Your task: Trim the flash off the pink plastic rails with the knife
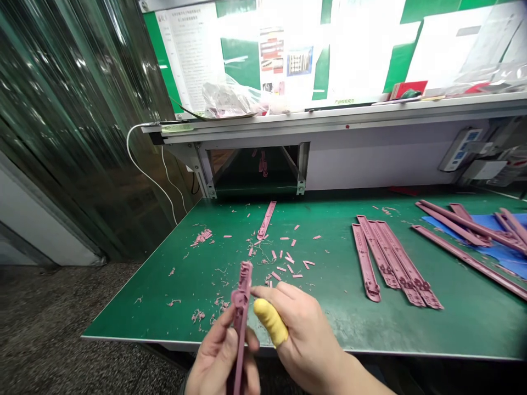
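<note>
My left hand (224, 356) is closed around a long, narrow pink plastic strip (241, 307), which stands nearly upright at the table's front edge. Ridges and a round boss show near its top end. My right hand (302, 323) is beside it, with a yellow finger cover (270, 322) on the thumb. Its index fingertip touches the strip's right edge, and the other fingers are curled; what they hold, if anything, is hidden. Beyond my hands, one more pink strip (267, 220) lies on the green table (329, 329), among small pink offcuts (289, 258) and thin shavings.
Several pink strips (391, 263) lie side by side on the right, and more rest on a blue sheet (498, 222). A belt opening (257, 189) holds pink pieces at the back. Above runs a shelf (329, 112) with a clear plastic bag (230, 99).
</note>
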### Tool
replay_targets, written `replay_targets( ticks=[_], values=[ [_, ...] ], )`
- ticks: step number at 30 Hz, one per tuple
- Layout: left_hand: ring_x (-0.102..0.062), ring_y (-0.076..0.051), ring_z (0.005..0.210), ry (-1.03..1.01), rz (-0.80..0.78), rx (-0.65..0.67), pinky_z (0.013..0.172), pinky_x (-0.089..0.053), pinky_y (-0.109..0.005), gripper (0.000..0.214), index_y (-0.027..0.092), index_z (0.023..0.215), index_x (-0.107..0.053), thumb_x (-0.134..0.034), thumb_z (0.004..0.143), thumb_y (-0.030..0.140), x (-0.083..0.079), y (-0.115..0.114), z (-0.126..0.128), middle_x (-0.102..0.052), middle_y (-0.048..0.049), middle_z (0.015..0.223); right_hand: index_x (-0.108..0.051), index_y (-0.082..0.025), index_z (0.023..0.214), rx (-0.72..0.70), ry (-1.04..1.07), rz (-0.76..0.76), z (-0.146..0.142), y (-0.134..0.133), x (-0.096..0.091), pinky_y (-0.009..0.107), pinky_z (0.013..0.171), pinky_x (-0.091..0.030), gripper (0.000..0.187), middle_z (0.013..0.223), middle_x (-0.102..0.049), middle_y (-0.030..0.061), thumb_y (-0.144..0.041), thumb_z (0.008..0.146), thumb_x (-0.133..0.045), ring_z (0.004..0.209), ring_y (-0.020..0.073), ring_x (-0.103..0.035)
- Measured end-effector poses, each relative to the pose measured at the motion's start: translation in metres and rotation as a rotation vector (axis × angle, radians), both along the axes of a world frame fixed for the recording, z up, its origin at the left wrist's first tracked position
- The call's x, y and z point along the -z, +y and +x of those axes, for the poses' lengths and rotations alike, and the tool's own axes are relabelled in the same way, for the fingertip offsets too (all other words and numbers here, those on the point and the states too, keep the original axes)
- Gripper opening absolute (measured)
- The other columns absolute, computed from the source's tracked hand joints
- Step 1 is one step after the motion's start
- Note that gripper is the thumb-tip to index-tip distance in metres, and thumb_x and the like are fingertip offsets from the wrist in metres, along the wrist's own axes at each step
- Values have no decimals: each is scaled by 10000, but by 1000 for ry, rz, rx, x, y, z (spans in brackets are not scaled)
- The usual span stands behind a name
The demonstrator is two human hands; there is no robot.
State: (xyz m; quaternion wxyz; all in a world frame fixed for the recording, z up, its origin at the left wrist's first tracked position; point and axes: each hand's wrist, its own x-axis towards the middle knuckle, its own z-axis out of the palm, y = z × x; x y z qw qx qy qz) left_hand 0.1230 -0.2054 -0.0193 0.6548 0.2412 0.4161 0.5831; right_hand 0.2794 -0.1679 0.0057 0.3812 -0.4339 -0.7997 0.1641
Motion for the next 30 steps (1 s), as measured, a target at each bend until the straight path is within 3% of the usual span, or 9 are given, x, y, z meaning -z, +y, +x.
replay_targets(
  ticks=[3,6,10,13,18,22,25,28,30],
  values=[
    [-593,-128,463,21,50,-65,299,-449,-190,329,378,1203,-500,-528,881,436,-19,13,-11,-652,9,759,-560,-196,1276,-82,66,-128,10,-12,1,282,686,-473,376,858,-645,70,-288,969,-364,764,184,-596],
    [-470,-70,421,10,277,-148,308,-356,-128,264,359,1196,-504,-388,960,343,-36,24,-23,-596,16,761,-599,-200,1225,-158,89,-201,9,-30,21,273,709,-498,338,889,-688,58,-264,911,-489,757,179,-633],
    [-458,-78,454,168,541,-360,359,-348,-176,201,306,1048,-606,-523,894,406,-49,21,-22,-578,18,781,-697,-212,965,-247,-58,-291,-10,-51,56,268,616,-492,196,757,-713,42,-248,854,-540,664,195,-642],
    [-475,-101,449,283,631,-401,394,-374,-237,243,301,949,-657,-657,780,476,-53,8,-15,-597,25,745,-702,-229,906,-239,-137,-344,-22,-55,67,271,655,-487,183,755,-719,35,-228,846,-530,697,199,-655],
    [-520,-135,452,333,597,-366,452,-435,-289,355,409,1001,-669,-779,665,436,-55,-11,-9,-646,41,706,-697,-240,884,-215,-203,-395,-23,-49,62,275,673,-476,168,789,-718,11,-187,812,-554,726,196,-662],
    [-513,-139,454,268,510,-276,448,-435,-277,418,468,1053,-634,-757,655,504,-55,-20,-6,-637,43,651,-701,-252,941,-135,-197,-364,-22,-45,62,289,698,-469,196,803,-700,22,-192,839,-545,764,204,-653],
    [-496,-136,434,260,496,-303,408,-404,-264,430,464,1023,-638,-749,618,558,-58,-19,-7,-635,47,637,-702,-242,965,-136,-177,-341,-18,-43,63,292,696,-464,204,808,-679,38,-200,869,-527,765,203,-638],
    [-457,-119,407,224,526,-346,408,-377,-262,416,452,1029,-625,-744,642,547,-64,-12,-13,-625,65,632,-673,-222,1009,-207,-25,-357,-8,-41,62,272,705,-468,229,844,-684,36,-184,904,-472,767,180,-634],
    [-424,-105,399,178,542,-370,401,-352,-257,388,437,1060,-609,-716,698,529,-70,-6,-20,-616,74,657,-649,-213,977,-175,113,-388,-2,-41,61,245,665,-467,223,809,-679,18,-184,930,-433,710,153,-618]
  ],
)
